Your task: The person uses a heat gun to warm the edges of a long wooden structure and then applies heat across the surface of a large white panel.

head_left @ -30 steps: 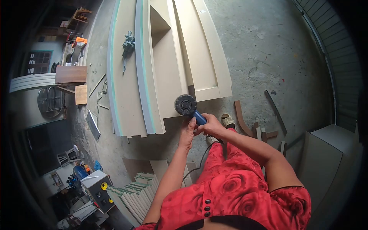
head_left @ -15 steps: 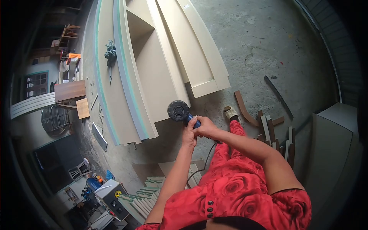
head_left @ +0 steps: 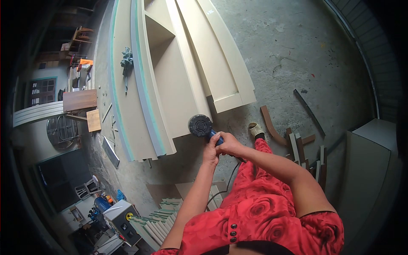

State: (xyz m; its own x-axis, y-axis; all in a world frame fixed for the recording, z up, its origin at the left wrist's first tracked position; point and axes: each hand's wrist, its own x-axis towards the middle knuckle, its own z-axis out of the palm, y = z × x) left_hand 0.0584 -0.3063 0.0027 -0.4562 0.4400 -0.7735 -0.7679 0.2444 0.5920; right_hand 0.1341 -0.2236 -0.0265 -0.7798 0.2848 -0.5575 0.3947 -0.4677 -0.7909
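Note:
A corded power sander (head_left: pixel 200 125) with a round black head and a blue handle is in both my hands. My left hand (head_left: pixel 211 151) is wrapped round the handle from the left, thumb along its top. From the right, my right hand (head_left: pixel 230 143) closes on the same handle. The sander's head overlaps the near end of a long cream-coloured cabinet carcass (head_left: pixel 178 85), at its right edge. Its black cord (head_left: pixel 229 180) hangs down past my red flowered clothes.
Right of the carcass lies another long cream panel (head_left: pixel 229 78). A rumpled grey-green cloth (head_left: pixel 126 61) rests on the left boards. Wood offcuts (head_left: pixel 297 146) lie by my foot, near a large grey box (head_left: pixel 367 163). Green-edged strips (head_left: pixel 157 225) are stacked at lower left.
The whole view has shifted slightly, with the boards a little further right and down. The sander stays at the same end of the carcass, and both hands keep their grip.

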